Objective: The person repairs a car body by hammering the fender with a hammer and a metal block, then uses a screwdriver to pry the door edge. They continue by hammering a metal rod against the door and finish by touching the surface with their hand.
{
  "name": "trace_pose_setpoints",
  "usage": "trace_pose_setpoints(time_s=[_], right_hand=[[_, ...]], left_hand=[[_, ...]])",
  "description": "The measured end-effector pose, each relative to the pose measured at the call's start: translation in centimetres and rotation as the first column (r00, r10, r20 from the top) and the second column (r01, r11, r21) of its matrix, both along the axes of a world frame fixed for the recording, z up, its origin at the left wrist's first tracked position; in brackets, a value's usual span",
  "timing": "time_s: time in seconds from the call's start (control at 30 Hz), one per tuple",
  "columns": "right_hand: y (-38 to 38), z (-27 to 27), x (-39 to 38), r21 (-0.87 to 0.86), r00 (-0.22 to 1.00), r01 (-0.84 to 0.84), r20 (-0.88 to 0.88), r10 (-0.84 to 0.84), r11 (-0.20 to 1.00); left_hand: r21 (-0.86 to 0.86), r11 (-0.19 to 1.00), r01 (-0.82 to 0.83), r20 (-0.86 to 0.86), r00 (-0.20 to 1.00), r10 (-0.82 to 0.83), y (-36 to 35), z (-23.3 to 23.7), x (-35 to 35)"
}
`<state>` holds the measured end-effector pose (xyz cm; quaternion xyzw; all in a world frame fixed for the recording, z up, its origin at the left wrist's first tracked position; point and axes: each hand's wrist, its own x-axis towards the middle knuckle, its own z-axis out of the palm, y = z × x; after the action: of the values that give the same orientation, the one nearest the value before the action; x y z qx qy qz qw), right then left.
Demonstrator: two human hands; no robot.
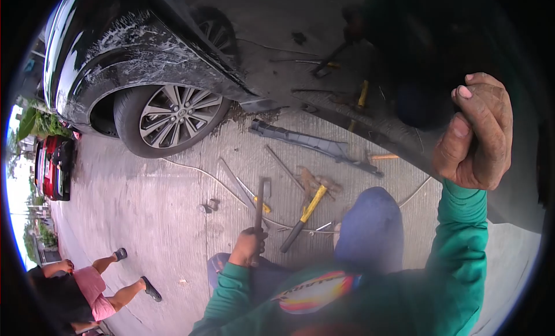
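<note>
Left hand (248, 246) fingers closed round a dark tool (259, 200), probably a hammer, upright over the concrete floor (162, 220), right hand (475, 136) fingers curled shut against the car panel (277, 53); best grip firm, bracing hand clear of the head.

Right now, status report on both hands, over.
Left hand gripping hammer. Right hand curled by car panel. Loose tools on concrete ahead.

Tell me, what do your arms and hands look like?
Both arms are in long green sleeves, the left sleeve and the right sleeve, each ending at the wrist. The left hand and the right hand are bare, with no gloves.
</note>
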<state>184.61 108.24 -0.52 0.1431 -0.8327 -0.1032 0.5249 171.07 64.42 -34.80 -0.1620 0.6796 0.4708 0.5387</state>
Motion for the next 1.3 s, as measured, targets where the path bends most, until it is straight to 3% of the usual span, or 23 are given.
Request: trace_pose_setpoints(time_s=[0.07,0.13,0.23,0.4,0.53,0.6,0.73,0.77,0.8,0.83,0.87,0.9,0.93,1.07,1.13,1.17,1.23,1.3], right_hand=[[2.4,-0.1,-0.7,0.034,1.0,0.003,-0.009,-0.002,0.999],[5.8,-0.6,-1.8,0.009,0.985,-0.101,-0.138,0.101,0.995],[10.2,-0.5,-3.7,0.024,0.971,-0.093,-0.218,0.096,0.995],[14.7,-1.2,-7.0,-0.28,0.97,-0.018,-0.238,-0.051,0.96],[15.4,-3.1,-8.9,-0.661,0.96,0.163,-0.064,-0.271,0.733],[12.5,-6.6,-9.2,-0.725,0.968,0.16,-0.018,-0.251,0.67],[-0.9,-15.3,-8.8,-0.9,0.969,0.198,0.239,0.06,0.389],[-4.3,-18.0,-8.8,-0.885,0.927,0.225,0.323,0.19,0.409],[-7.8,-20.1,-8.4,-0.858,0.801,0.357,0.484,0.353,0.369],[-9.8,-22.1,-8.0,-0.685,0.53,0.48,0.724,0.441,0.548],[-10.1,-25.9,-7.0,-0.526,0.23,0.315,0.85,0.475,0.79],[-11.3,-25.6,-7.3,-0.383,-0.151,0.314,0.883,0.443,0.869],[-12.5,-25.1,-7.8,-0.242,-0.507,0.252,0.792,0.341,0.937],[-13.8,-32.4,-7.4,-0.28,-0.462,0.142,0.829,0.314,0.949],[-13.7,-33.7,-9.2,-0.239,-0.457,0.287,0.817,0.352,0.927],[-13.5,-34.0,-9.7,-0.224,-0.468,0.275,0.819,0.333,0.935],[-13.0,-34.8,-10.5,-0.273,-0.289,0.441,0.859,0.423,0.855],[-12.8,-35.9,-10.9,-0.255,-0.275,0.435,0.875,0.397,0.864]], left_hand=[[-0.018,1.0,-0.011,0.005,1.0,0.012,0.1,0.5,0.1],[-0.03,0.999,-0.027,0.001,1.0,0.027,0.0,0.7,0.2],[-0.026,0.998,-0.059,0.012,0.998,0.06,-0.6,0.5,0.3],[-0.065,0.998,-0.011,-0.03,1.0,0.009,-1.2,0.2,0.4],[-0.048,0.998,-0.028,-0.049,0.998,0.025,-1.5,0.8,0.5],[-0.028,0.999,-0.027,-0.035,0.999,0.026,-1.6,0.9,0.5],[-0.018,1.0,-0.025,-0.051,0.998,0.024,-1.7,-0.2,0.2],[-0.015,1.0,0.006,-0.084,0.996,-0.007,-1.8,-0.9,0.2],[-0.013,0.999,0.037,-0.117,0.992,-0.038,-1.9,-1.5,0.2],[-0.005,1.0,0.017,-0.113,0.993,-0.017,-2.0,-2.1,0.2],[-0.018,0.994,0.109,-0.177,0.978,-0.111,-2.1,-2.7,0.0],[-0.037,0.978,0.204,-0.234,0.95,-0.207,-2.3,-3.1,0.1],[-0.027,0.981,0.193,-0.228,0.954,-0.194,-2.3,-2.8,0.3],[-0.078,0.984,0.162,-0.172,0.97,-0.173,-1.6,0.5,0.3],[-0.066,0.98,0.186,-0.182,0.964,-0.195,-1.6,0.3,0.3],[-0.087,0.971,0.223,-0.189,0.953,-0.236,-1.6,-0.2,0.3],[-0.097,0.965,0.244,-0.191,0.947,-0.259,-1.8,-0.6,0.3],[-0.116,0.962,0.246,-0.196,0.944,-0.265,-2.2,-0.7,0.3]])
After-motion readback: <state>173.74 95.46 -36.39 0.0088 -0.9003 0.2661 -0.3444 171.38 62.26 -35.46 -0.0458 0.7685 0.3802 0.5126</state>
